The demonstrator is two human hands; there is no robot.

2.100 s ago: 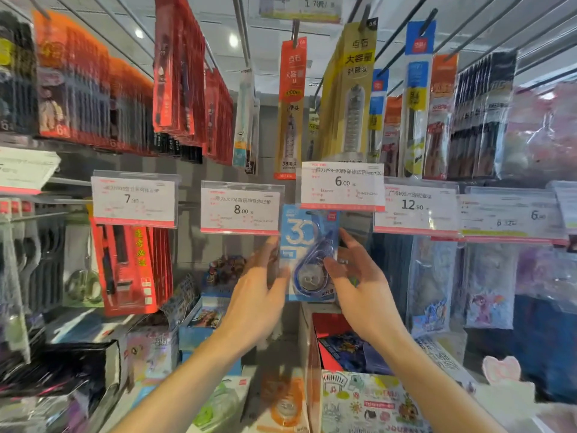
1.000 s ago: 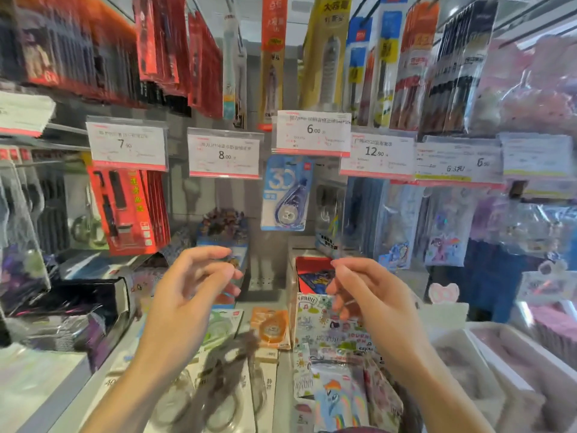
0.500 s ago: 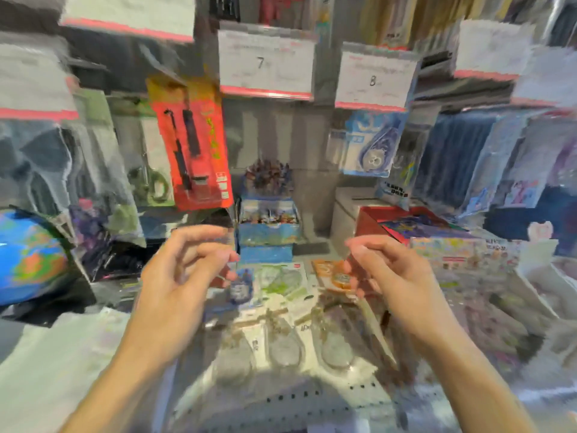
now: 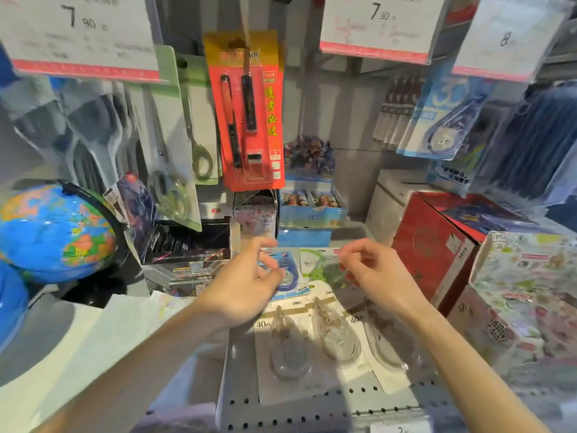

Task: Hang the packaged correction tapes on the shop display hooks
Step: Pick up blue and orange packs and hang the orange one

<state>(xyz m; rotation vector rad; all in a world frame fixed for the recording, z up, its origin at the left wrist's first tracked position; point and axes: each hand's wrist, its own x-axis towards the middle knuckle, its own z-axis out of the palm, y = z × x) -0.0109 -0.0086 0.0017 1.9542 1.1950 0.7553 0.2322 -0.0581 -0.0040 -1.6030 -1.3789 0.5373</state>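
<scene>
A person's two bare hands hover over the grey perforated shelf, both empty. The left hand has fingers loosely curled, gripping nothing; it hangs above a blue-packaged correction tape lying flat at the back of the shelf, partly hiding it. The right hand is likewise relaxed w/ fingers half bent, holding nothing, over a green-packaged correction tape lying just beside the blue one.

Nearer the camera on that shelf lie three clear correction tapes on white cards, side by side, marked 40m; the right forearm crosses the rightmost.

One blue correction tape pack already hangs on a hook, up and to the right of the shelf, under a white price tag marked 8. Behind it hang more packs, too blurred to tell apart.

Other stock crowds the shelf. Above its back edge hangs a red pen pack, w/ packaged scissors left of it. Behind the shelf stands a small blue display box, holding rows of small packets. Left of that is a black open box; contents unclear. At far left sits a globe. Right of the shelf stands a red carton, lid open, a printed item lying on top; beside it is a patterned box w/ cartoon prints. Two more price tags marked 7 hang along the top.
</scene>
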